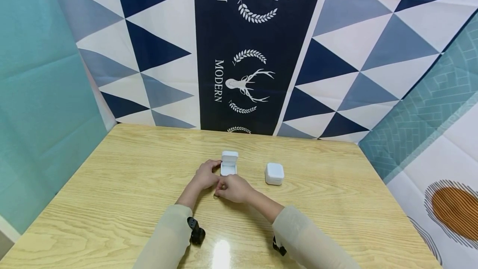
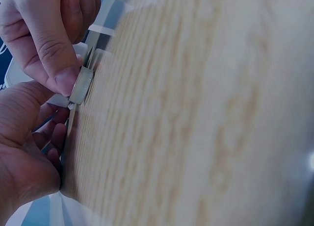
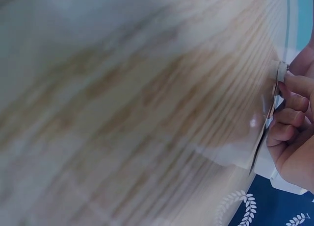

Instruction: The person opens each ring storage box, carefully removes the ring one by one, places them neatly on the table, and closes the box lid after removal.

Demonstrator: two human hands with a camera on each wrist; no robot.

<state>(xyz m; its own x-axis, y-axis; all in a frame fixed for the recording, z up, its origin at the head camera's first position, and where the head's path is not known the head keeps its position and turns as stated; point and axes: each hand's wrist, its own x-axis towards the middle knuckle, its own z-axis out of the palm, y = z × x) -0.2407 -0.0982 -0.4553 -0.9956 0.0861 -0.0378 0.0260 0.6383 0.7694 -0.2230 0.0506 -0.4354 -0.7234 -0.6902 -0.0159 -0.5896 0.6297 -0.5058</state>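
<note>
A small white ring box stands on the table with its lid raised. My left hand holds it at its left side, the index finger by the hinge and the thumb by the front corner. Just in front of the box, my right hand pinches a silver ring between thumb and fingertips, low over the wood. In the head view the ring is tiny, below the fingertips. The right hand's knuckles cover the box's front edge. The right wrist view catches the ring only at its right edge.
A second white box, with rounded corners and its lid down, stands to the right of the hands. The light wooden table ends at a patterned cloth behind. Dark wrist cameras are strapped to both sleeves.
</note>
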